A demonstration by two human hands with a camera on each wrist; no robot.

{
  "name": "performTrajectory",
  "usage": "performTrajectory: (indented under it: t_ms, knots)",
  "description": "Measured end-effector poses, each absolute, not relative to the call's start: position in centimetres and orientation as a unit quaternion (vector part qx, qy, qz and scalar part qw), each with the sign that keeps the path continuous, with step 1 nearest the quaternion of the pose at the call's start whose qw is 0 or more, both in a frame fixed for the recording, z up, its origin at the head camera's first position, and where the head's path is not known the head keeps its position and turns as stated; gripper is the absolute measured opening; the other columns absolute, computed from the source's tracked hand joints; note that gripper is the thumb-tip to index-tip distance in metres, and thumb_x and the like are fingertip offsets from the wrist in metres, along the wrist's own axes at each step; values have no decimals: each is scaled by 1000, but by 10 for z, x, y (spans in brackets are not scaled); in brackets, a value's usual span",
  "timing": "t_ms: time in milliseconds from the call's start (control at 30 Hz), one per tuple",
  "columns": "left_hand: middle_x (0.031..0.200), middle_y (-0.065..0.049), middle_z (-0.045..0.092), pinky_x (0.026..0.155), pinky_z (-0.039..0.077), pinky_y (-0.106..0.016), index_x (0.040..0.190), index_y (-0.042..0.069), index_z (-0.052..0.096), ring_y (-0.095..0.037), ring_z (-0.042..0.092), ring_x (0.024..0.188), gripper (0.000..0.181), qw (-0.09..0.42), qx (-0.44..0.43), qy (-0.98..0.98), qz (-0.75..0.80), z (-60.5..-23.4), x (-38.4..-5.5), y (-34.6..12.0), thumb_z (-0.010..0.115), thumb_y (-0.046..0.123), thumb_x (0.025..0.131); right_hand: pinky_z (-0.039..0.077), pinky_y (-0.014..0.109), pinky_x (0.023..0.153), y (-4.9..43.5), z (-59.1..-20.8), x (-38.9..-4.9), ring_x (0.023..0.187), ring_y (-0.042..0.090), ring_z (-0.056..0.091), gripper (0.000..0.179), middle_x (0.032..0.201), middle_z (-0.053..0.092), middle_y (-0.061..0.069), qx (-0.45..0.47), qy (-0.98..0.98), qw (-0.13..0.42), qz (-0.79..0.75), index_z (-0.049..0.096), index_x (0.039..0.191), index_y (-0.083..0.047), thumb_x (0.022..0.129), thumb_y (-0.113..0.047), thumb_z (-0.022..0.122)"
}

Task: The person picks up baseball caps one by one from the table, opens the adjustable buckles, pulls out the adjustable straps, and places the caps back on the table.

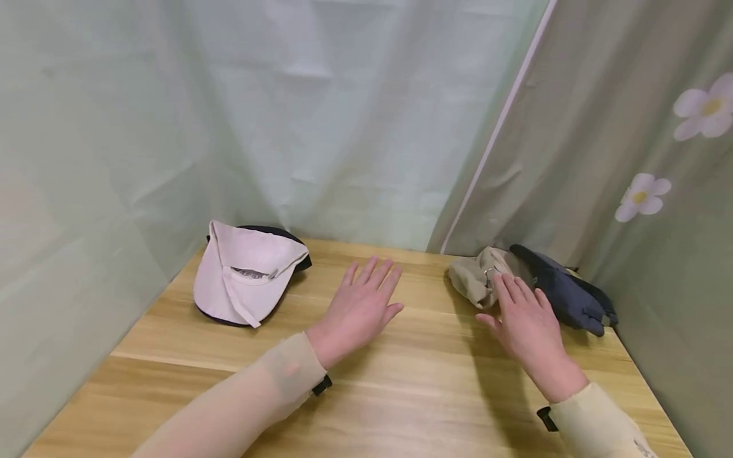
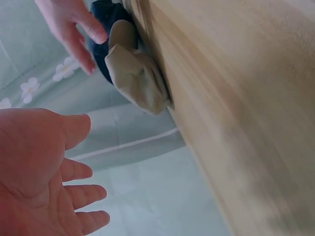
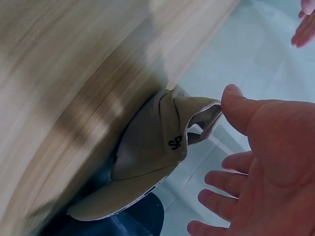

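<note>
My left hand (image 1: pixel 357 312) is over the wooden table with its fingers straight, holding nothing. To its left lies a pale pink cap (image 1: pixel 246 280) with its back strap showing, on top of a dark cap (image 1: pixel 300 262) that is mostly hidden. At the right, my right hand (image 1: pixel 527 324) has its fingers extended beside a khaki cap (image 1: pixel 475 277). Dark lettering marks that khaki cap (image 3: pixel 147 147) in the right wrist view; whether the thumb touches its back edge I cannot tell. A navy cap (image 1: pixel 567 289) lies against the khaki one.
The wooden table (image 1: pixel 412 394) narrows toward a pale curtain (image 1: pixel 343 127) behind it. On the right hangs a grey-green curtain (image 1: pixel 550 159) with white flowers (image 1: pixel 643 197). A dark band (image 1: pixel 546 418) sits at the right wrist.
</note>
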State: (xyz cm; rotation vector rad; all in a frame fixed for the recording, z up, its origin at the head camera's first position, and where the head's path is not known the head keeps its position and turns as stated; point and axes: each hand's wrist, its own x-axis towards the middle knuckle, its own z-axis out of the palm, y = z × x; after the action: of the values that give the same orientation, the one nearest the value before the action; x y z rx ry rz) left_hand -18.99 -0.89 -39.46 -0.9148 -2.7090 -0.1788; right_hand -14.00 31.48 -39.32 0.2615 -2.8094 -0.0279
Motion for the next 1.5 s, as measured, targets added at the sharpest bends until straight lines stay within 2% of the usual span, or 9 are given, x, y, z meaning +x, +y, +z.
performTrajectory:
  t_ms: [233, 500, 767, 1000, 1233, 1400, 1500]
  knots:
    - [174, -15, 40, 128, 27, -65, 170, 10, 42, -41, 33, 162, 74, 139, -306, -940, -59, -393, -179, -15, 64, 49, 112, 34, 72, 119, 321, -400, -135, 149, 53, 46, 90, 161, 50, 32, 77, -988, 134, -15, 44, 162, 8, 99, -44, 82]
    - [176, -15, 36, 128, 25, -65, 170, 8, 40, -42, 31, 163, 78, 135, -309, -940, -55, -389, -173, -17, 64, 51, 111, 39, 72, 114, 329, -403, -136, 142, 56, 51, 85, 156, 53, 36, 75, -987, 141, -16, 44, 160, 10, 98, -34, 85]
    - [175, -15, 38, 128, 26, -64, 169, 7, 42, -41, 31, 163, 77, 139, -305, -941, -48, -386, -169, -14, 65, 51, 110, 40, 70, 114, 336, -405, -140, 139, 56, 53, 84, 153, 54, 37, 57, -992, 115, -15, 41, 160, 12, 100, -31, 83]
    - [173, -15, 42, 127, 29, -65, 167, 6, 45, -42, 34, 161, 77, 140, -315, -938, -47, -387, -162, -9, 65, 52, 110, 47, 68, 105, 346, -410, -135, 129, 55, 61, 79, 142, 63, 36, 59, -989, 138, -16, 47, 154, 14, 96, -23, 86]
    - [174, -13, 41, 127, 28, -64, 167, 7, 45, -39, 32, 163, 77, 139, -309, -940, -41, -391, -161, -10, 65, 53, 110, 55, 65, 93, 351, -410, -136, 115, 55, 68, 65, 137, 65, 36, 53, -990, 130, -14, 54, 148, 14, 97, -14, 83]
    - [173, -14, 42, 127, 29, -64, 168, 6, 44, -40, 32, 163, 77, 136, -309, -940, -46, -391, -161, -11, 67, 52, 109, 57, 66, 79, 354, -408, -142, 101, 54, 70, 50, 123, 69, 34, 43, -992, 118, -23, 60, 140, 13, 99, -9, 78]
    - [174, -13, 41, 127, 28, -64, 169, 7, 43, -39, 31, 163, 78, 128, -302, -943, -50, -391, -163, -12, 66, 51, 110, 57, 67, 73, 356, -409, -149, 97, 54, 68, 35, 113, 69, 31, 38, -992, 120, -27, 64, 130, 11, 101, -6, 73]
